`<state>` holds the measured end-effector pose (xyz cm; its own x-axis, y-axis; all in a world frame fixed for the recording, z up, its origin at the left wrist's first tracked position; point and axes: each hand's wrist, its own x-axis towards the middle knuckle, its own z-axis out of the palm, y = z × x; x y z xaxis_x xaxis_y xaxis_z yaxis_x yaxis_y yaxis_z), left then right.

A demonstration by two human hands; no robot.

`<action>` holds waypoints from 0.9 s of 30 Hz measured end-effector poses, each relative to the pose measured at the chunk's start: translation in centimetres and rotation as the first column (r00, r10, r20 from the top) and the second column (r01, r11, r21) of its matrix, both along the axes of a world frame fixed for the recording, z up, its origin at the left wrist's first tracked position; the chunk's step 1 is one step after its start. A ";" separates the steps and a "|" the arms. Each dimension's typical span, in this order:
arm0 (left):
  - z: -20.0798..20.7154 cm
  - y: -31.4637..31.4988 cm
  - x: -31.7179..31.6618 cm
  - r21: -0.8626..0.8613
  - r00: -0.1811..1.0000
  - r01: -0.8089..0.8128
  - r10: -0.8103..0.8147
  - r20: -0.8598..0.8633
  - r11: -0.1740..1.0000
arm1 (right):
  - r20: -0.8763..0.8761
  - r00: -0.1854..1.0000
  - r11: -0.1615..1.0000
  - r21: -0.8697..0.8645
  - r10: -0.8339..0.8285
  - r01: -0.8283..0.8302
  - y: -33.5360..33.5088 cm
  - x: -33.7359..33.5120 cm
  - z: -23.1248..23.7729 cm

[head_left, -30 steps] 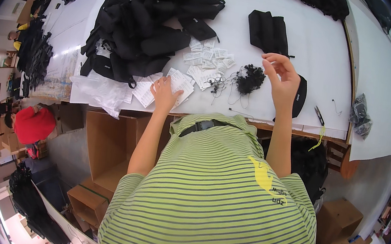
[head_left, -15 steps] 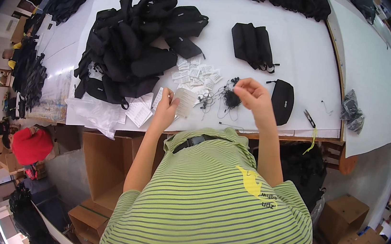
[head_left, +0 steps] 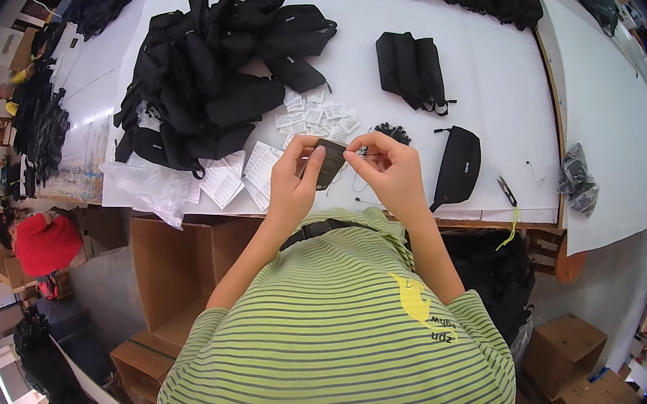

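Observation:
Just above the near table edge, my left hand [head_left: 293,178] grips a dark hang tag [head_left: 330,164] between thumb and fingers. Close against its right side, my right hand [head_left: 392,171] is closed in a pinch on a thin black tag string, which partly shows below the fingers. A bunch of black tag strings [head_left: 393,133] lies just beyond the right hand. Small white labels [head_left: 314,113] are scattered beyond the left hand, with printed white sheets [head_left: 224,181] to its left. To the right of the right hand lies a single black zip pouch [head_left: 459,167].
Black pouches are heaped [head_left: 213,82] at the left, and a few sit stacked [head_left: 412,71] farther back. Clear plastic [head_left: 148,188] hangs over the near edge. Thread snips [head_left: 507,191] lie at the right. An open carton [head_left: 164,272] stands below the table.
My right hand has moved left from the bunch of strings to the tag. My left hand has shifted right, and the tag now shows a dark face instead of a pale one.

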<state>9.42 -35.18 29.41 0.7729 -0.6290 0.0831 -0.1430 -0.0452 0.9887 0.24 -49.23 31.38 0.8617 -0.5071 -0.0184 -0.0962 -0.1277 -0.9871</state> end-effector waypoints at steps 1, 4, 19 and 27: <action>-0.1 0.0 -0.1 0.003 0.996 -0.029 0.030 -0.085 1.000 | -0.023 1.000 1.000 -0.028 0.000 -0.001 0.0 0.0 0.0; 0.1 -0.4 -0.3 -0.025 0.994 -0.106 0.107 0.026 0.994 | -0.010 1.000 0.999 -0.042 -0.013 0.012 0.1 0.2 -0.5; 0.6 -0.1 -0.5 0.042 0.932 -0.174 0.151 0.331 0.984 | -0.030 0.997 0.998 -0.025 -0.065 0.064 0.0 0.7 -0.5; 0.5 -0.2 -0.6 0.043 0.914 -0.209 0.179 0.365 0.977 | -0.010 0.998 0.999 -0.003 -0.054 0.054 0.0 0.6 -0.5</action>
<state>8.81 -35.33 29.91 0.8085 -0.4858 0.3320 -0.4658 -0.1838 0.8656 0.84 -49.25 30.85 0.8326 -0.5533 -0.0258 -0.1133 -0.1245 -0.9857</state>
